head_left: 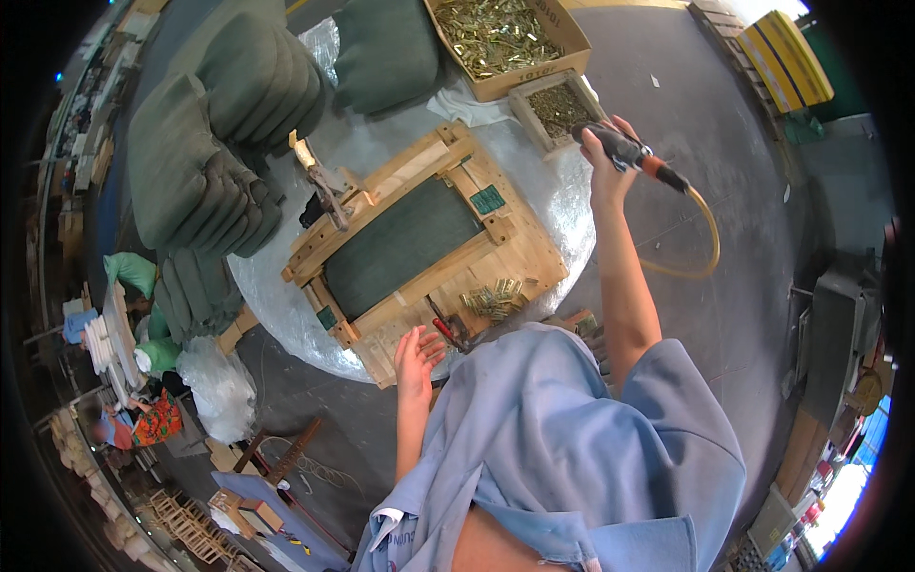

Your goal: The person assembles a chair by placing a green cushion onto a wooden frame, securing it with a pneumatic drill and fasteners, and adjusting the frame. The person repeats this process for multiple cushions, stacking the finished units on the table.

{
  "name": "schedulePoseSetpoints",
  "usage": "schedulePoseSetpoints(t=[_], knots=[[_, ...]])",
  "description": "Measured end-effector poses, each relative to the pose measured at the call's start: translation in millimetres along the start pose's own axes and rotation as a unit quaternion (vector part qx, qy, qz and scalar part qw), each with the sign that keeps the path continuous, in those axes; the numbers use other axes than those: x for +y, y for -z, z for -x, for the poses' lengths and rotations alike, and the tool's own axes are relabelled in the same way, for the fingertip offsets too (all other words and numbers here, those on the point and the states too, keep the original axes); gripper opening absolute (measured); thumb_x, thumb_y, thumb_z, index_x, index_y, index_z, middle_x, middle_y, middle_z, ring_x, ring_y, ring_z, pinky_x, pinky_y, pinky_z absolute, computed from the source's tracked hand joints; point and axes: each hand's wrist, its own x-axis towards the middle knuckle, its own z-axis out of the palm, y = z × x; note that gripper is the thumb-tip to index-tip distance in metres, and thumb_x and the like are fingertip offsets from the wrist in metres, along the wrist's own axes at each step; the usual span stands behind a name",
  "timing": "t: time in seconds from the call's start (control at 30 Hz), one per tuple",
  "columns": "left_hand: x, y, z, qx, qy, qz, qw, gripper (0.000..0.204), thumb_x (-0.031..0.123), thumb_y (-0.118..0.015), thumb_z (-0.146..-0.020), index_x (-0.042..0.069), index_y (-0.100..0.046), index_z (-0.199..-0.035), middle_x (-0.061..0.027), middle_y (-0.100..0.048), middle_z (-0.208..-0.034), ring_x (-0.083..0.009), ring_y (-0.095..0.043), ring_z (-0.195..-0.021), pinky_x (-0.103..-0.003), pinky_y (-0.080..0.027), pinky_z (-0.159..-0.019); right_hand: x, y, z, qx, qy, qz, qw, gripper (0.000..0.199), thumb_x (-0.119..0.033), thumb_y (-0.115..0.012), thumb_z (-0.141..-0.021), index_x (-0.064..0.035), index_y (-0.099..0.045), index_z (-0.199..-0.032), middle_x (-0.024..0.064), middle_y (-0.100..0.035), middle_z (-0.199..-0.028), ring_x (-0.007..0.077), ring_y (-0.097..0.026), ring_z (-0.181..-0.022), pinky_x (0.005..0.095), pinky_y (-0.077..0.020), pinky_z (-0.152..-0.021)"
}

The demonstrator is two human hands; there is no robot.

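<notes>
Largest: round counter (570, 214) under shiny plastic film, ahead of the left hand (416, 360) and left of the right hand (607, 167). Dark green cushions (176, 162) piled beyond it, far left of both hands.

Wooden jig (534, 253) on the counter, its near edge just beside the left hand. Dark green panel (405, 243) lies inside the jig's rails: straight ahead of the left hand, leftward and bodyward of the right. Long axis slants from left-near to right-far; left hand is clearly nearer.

Cardboard box (534, 76) beyond the right hand, to its left, full of brass-coloured metal fittings (496, 33). Smaller wooden tray (525, 114) just left of the right hand, filled with tiny pieces, too small to identify.

Right hand wrapped around a black air tool (620, 145), yellow hose (717, 238) trailing right; tip unclear. Left hand empty, fingers loosely spread. Loose fitting pile (498, 299) on the jig, right of the left hand; red-handled tool (442, 327) just ahead of its fingers.
</notes>
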Motion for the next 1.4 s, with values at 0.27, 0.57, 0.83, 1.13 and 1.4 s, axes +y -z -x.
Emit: schedulePoseSetpoints(t=[0.27, 0.57, 0.83, 1.13, 1.4], knots=[[42, -76, -32, -0.077, -0.035, -0.002, 0.996, 0.047, 0.046, -0.054, -0.112, 0.002, -0.065, -0.126, -0.0143, -0.076, -0.105, -0.0208, -0.075, -0.086, -0.033, -0.06, -0.071, -99, -2, 82, -0.041, -0.065, -0.131, 0.988, 0.066, -0.002, -0.076, -0.091, -0.0098, -0.045, -0.149, 0.0168, -0.06, -0.142, 0.0292, -0.068, -0.121, 0.0439, -0.0658, -0.093], [123, -163, -58, -0.128, -0.189, -0.054, 0.972, 0.062, 0.062, -0.056, -0.108, 0.004, -0.067, -0.088, -0.004, -0.064, -0.073, -0.0117, -0.062, -0.057, -0.025, -0.046, -0.047, -117, 21, 163, -0.213, -0.186, -0.191, 0.94, 0.07, -0.006, -0.073, -0.09, -0.0113, -0.04, -0.151, 0.0224, -0.059, -0.141, 0.0356, -0.067, -0.123, 0.0496, -0.0684, -0.092], [60, -68, -104, -0.154, -0.065, 0.204, 0.965, 0.064, 0.064, -0.056, -0.106, 0.011, -0.056, -0.07, 0.0013, -0.049, -0.06, -0.0116, -0.042, -0.047, -0.03, -0.033, -0.045, -113, 17, 192, -0.25, -0.23, -0.11, 0.934, 0.073, -0.008, -0.075, -0.087, -0.0086, -0.039, -0.151, 0.0214, -0.06, -0.14, 0.0337, -0.068, -0.122, 0.049, -0.0688, -0.091], [23, 5, -72, -0.127, -0.034, 0.462, 0.877, 0.067, 0.056, -0.042, -0.113, -0.003, -0.067, -0.134, -0.022, -0.071, -0.133, -0.0375, -0.064, -0.13, -0.05, -0.053, -0.113, -103, 8, 201, -0.297, -0.244, -0.065, 0.921, 0.072, -0.006, -0.078, -0.085, -0.0077, -0.043, -0.148, 0.02, -0.063, -0.138, 0.0312, -0.067, -0.124, 0.0477, -0.068, -0.091], [-22, 74, -28, -0.017, -0.1, 0.471, 0.877, 0.052, 0.037, -0.043, -0.116, -0.003, -0.053, -0.149, -0.0202, -0.061, -0.147, -0.0354, -0.058, -0.138, -0.049, -0.048, -0.118, -68, -9, 227, -0.435, -0.238, 0.027, 0.868, 0.065, 0.004, -0.084, -0.079, -0.0046, -0.055, -0.137, 0.0167, -0.068, -0.133, 0.0268, -0.067, -0.122, 0.042, -0.0522, -0.11]])
